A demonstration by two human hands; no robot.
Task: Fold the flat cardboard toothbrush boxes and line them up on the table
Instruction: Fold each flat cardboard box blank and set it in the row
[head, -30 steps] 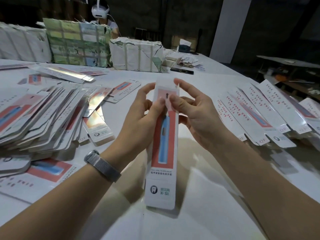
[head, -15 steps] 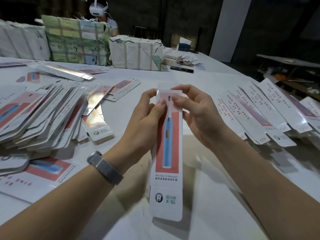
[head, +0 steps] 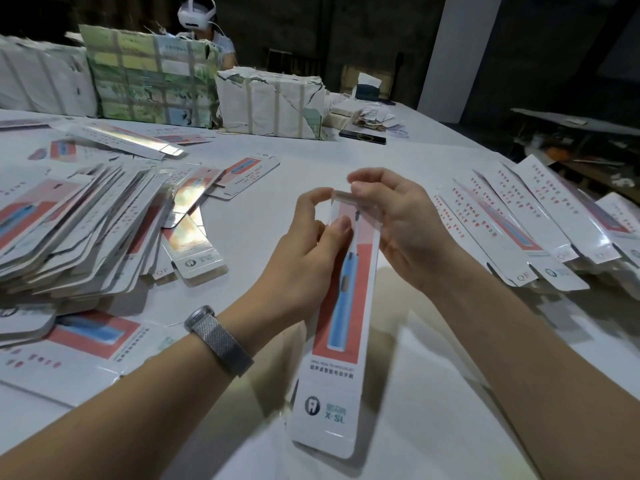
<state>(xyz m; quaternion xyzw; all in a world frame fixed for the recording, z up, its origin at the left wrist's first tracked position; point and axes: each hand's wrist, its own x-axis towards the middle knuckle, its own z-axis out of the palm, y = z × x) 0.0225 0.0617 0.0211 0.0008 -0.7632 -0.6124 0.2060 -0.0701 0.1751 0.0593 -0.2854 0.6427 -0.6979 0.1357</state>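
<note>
"X-SL" beside a tooth logo on the held toothbrush box (head: 341,327), "QF" on end flaps of folded boxes (head: 523,276), other print illegible

a heap of flat boxes (head: 79,233) lies on the counter (head: 311,161) at left, a row of folded boxes (head: 540,230) at right, wrapped bundles (head: 270,102) behind; one box (head: 341,327) sits between, in both hands.

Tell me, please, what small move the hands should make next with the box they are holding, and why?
Probably press the top flap fully shut. The left hand and right hand pinch the far end of the toothbrush box, where the flap looks folded over but not clearly tucked in. Once closed, the box could join the folded row on the right of the table.
</note>
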